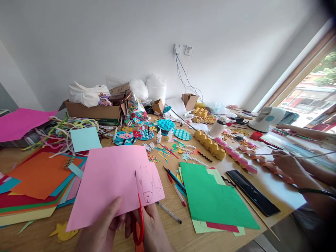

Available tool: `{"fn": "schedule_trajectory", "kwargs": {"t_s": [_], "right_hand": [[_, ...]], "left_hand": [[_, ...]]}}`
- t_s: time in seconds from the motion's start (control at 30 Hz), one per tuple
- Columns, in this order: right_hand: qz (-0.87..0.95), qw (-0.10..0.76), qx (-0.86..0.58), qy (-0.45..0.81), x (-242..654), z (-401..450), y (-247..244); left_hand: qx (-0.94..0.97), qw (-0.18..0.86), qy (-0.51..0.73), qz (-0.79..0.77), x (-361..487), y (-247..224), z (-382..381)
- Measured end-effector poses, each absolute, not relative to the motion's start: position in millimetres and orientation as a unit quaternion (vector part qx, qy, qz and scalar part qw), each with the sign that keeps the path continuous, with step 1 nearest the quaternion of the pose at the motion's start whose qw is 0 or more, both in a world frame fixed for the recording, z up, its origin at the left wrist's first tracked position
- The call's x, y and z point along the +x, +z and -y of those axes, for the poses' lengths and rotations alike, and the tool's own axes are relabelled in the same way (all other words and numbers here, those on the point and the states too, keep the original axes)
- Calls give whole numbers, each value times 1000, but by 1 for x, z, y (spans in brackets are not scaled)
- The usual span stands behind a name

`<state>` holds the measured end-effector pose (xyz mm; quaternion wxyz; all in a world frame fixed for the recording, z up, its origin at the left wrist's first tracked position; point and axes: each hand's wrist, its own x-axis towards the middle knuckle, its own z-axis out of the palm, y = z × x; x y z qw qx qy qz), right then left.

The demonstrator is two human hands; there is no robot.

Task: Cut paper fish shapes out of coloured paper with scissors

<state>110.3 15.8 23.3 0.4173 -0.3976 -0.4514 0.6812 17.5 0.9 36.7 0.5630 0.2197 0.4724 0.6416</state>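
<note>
A pink sheet point(110, 178) is held up over the table by my left hand point(106, 220), its thumb on top and its fingers underneath. Two fish outlines point(147, 187) are drawn on the sheet's right part. My right hand point(151, 227) is closed on the red-handled scissors point(140, 224); their blades point away from me, at the sheet just left of the larger fish. Part of my right hand is hidden under the paper. A yellow paper fish point(63, 232) lies on the table left of my left hand.
Coloured paper point(44, 175) is stacked at left, a green sheet point(215, 196) at right with pens point(175, 189) beside it. Behind are glue bottles point(159, 136) and blue decorated pieces point(166, 125). At far right, another person's hands point(288, 166) are near a black phone-like slab point(252, 192).
</note>
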Motion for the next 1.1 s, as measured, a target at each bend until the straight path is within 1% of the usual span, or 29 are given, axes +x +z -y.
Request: {"fn": "schedule_trajectory", "kwargs": {"t_s": [0.17, 0.33, 0.63, 0.83, 1.1], "right_hand": [[435, 432, -404, 679, 108, -16, 13], [434, 448, -391, 677, 108, -16, 12], [465, 431, -375, 677, 117, -14, 19], [446, 456, -369, 676, 114, -15, 18], [444, 453, -360, 684, 113, -16, 13]], "left_hand": [[215, 556, 648, -475, 19, 35, 1], [182, 543, 665, -480, 20, 34, 0], [212, 557, 651, -470, 21, 27, 5], [220, 525, 666, -481, 23, 22, 3], [207, 501, 670, -507, 25, 24, 5]]}}
